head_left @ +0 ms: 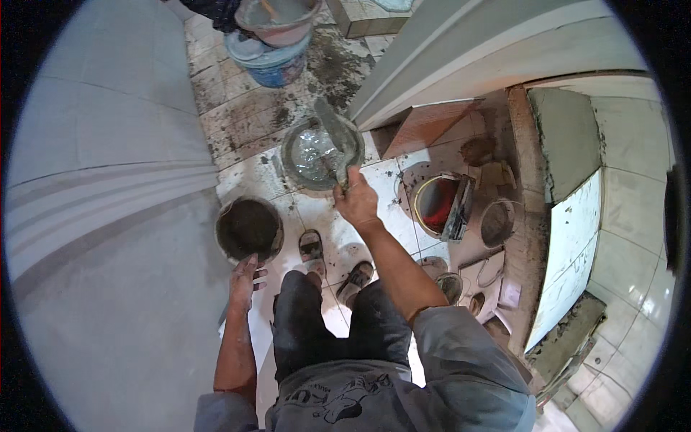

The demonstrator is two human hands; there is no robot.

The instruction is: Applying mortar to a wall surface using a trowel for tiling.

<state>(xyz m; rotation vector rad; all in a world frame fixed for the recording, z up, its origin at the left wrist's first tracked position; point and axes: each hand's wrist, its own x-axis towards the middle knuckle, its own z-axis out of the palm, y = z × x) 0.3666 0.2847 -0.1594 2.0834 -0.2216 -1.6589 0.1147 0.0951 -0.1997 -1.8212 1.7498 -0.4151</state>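
My right hand (358,199) is closed round the handle of a mortar-coated trowel (333,128). The trowel's grey blade points away from me, over a round basin (291,171) of water on the tiled floor. At the near rim of a dark round bucket (221,241) with grey mortar in it is my left hand (245,283), its fingers apart and holding nothing I can see. Whether its fingertips touch that rim, I cannot tell.
A red-lined bucket (419,204) with a flat tool across it stands to my right, beside another bucket (498,222). A leaning brown board (425,129) is by the doorway. Further off are stacked tubs (277,61). A wall (108,216) bounds my left.
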